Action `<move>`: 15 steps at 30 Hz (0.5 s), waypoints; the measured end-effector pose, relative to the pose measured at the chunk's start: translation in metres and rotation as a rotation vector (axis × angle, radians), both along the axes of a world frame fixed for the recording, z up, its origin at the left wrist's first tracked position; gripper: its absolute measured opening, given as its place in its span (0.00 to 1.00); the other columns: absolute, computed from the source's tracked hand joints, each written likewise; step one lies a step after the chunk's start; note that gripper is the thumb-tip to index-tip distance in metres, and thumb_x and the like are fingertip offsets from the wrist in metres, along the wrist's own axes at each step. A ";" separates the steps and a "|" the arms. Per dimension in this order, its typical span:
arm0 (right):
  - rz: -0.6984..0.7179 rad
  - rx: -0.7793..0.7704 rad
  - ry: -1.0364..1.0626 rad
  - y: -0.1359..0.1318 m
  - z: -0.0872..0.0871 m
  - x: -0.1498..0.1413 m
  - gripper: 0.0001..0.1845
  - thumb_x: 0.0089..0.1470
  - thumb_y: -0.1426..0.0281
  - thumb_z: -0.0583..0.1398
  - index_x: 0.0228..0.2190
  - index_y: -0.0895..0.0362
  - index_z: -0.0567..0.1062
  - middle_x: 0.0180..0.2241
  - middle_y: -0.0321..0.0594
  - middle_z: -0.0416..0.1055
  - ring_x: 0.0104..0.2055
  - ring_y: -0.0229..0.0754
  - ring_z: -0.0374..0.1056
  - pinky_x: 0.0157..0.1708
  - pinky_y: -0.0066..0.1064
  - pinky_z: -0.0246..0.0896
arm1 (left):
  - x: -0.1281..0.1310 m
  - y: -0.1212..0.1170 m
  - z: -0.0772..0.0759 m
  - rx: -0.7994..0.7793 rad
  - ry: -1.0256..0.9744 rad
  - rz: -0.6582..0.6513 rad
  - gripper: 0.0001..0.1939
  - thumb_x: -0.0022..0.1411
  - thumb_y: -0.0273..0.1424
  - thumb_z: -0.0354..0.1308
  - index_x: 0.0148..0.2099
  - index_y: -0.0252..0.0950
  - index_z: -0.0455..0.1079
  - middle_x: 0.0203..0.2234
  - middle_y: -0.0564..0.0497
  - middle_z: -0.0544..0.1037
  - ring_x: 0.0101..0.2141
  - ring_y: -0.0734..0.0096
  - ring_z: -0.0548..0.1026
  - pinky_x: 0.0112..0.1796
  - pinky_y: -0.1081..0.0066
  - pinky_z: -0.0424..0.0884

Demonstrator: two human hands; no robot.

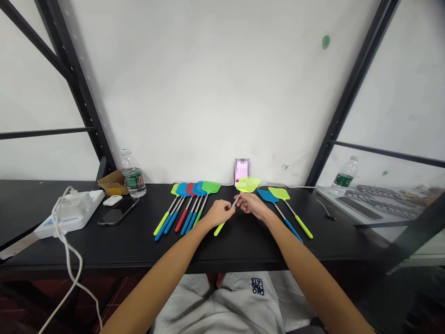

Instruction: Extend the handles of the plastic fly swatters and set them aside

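Note:
My left hand [219, 212] is closed around the metal shaft of a yellow fly swatter [249, 185], whose yellow grip end sticks out below it. Closer to the swatter's head, my right hand [253, 205] pinches the shaft with its fingertips. The mesh head points away from me, in front of a small lit screen. To the left lies a row of several fly swatters [189, 218] in yellow, blue, red and green, heads toward the wall. On the right rest a blue fly swatter [280, 212] and another yellow fly swatter [291, 207].
A propped phone [242, 168] with a blurred screen leans at the white wall. At left on the black table [139, 250] are a water bottle [133, 175], a dark phone [118, 212], a white case [112, 200], a cardboard box [114, 183] and a power strip [71, 218] with cables.

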State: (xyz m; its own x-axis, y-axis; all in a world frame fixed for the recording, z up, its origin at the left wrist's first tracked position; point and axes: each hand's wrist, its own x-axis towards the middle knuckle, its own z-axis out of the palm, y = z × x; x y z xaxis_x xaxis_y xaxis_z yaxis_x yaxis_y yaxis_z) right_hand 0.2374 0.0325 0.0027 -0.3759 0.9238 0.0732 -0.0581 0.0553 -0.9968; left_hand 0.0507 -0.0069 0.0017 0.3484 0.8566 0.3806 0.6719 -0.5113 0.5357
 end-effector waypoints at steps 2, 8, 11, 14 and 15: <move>-0.040 0.038 -0.086 0.000 0.003 0.002 0.25 0.55 0.49 0.57 0.38 0.59 0.75 0.27 0.41 0.72 0.19 0.33 0.59 0.16 0.24 0.45 | -0.001 0.000 0.002 0.008 0.073 0.110 0.19 0.61 0.39 0.49 0.22 0.34 0.67 0.17 0.53 0.68 0.23 0.74 0.65 0.26 0.74 0.56; -0.704 0.343 -0.730 0.008 0.010 0.027 0.19 0.59 0.61 0.51 0.26 0.59 0.74 0.27 0.45 0.73 0.33 0.44 0.69 0.33 0.30 0.59 | -0.010 -0.004 0.012 -0.081 0.338 0.501 0.16 0.60 0.36 0.49 0.35 0.33 0.75 0.33 0.41 0.78 0.37 0.60 0.76 0.35 0.70 0.66; -0.852 0.297 -1.021 0.008 0.013 0.038 0.14 0.57 0.67 0.52 0.31 0.59 0.75 0.34 0.50 0.73 0.42 0.50 0.69 0.40 0.35 0.60 | -0.014 -0.006 0.019 -0.129 0.411 0.580 0.16 0.61 0.35 0.49 0.40 0.32 0.76 0.37 0.38 0.78 0.41 0.57 0.77 0.40 0.67 0.69; -0.895 0.210 -1.158 0.005 0.016 0.042 0.15 0.55 0.67 0.55 0.41 0.60 0.75 0.44 0.55 0.70 0.49 0.56 0.66 0.45 0.41 0.59 | -0.017 -0.007 0.024 -0.156 0.448 0.626 0.16 0.61 0.33 0.49 0.43 0.32 0.75 0.40 0.37 0.78 0.44 0.57 0.76 0.43 0.65 0.69; -0.905 0.175 -1.193 0.005 0.017 0.043 0.18 0.54 0.66 0.56 0.44 0.61 0.74 0.47 0.57 0.69 0.51 0.58 0.65 0.47 0.44 0.58 | -0.018 -0.008 0.025 -0.157 0.456 0.637 0.15 0.61 0.32 0.50 0.43 0.32 0.75 0.41 0.37 0.78 0.45 0.56 0.76 0.44 0.64 0.69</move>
